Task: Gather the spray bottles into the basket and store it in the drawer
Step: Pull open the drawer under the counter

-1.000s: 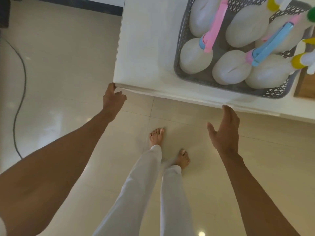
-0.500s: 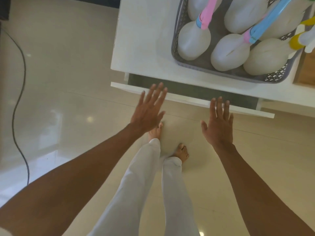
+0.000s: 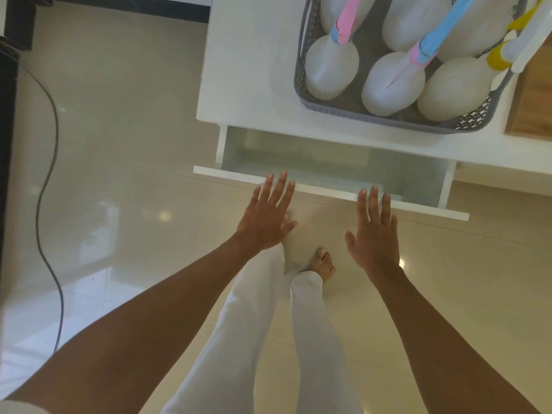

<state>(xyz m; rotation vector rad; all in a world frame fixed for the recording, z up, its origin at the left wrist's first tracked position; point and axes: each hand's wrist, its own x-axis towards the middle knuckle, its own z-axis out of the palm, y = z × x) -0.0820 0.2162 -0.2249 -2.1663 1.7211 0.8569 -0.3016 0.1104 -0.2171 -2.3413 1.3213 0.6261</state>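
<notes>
Head view, left hand (image 3: pixel 266 220), right hand (image 3: pixel 374 234) spread, empty

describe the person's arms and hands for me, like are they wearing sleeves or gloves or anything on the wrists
Both forearms are bare, with no long sleeves. The left hand and right hand have no gloves, and no rings, watch or bracelets show. A bit of white fabric at the lower left corner may be a short sleeve edge. The trousers are white.

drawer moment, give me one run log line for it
drawer: open, looks empty | basket: on cabinet top, bottles inside | left hand: open, flat | right hand: open, flat | next: likely lift basket
</notes>
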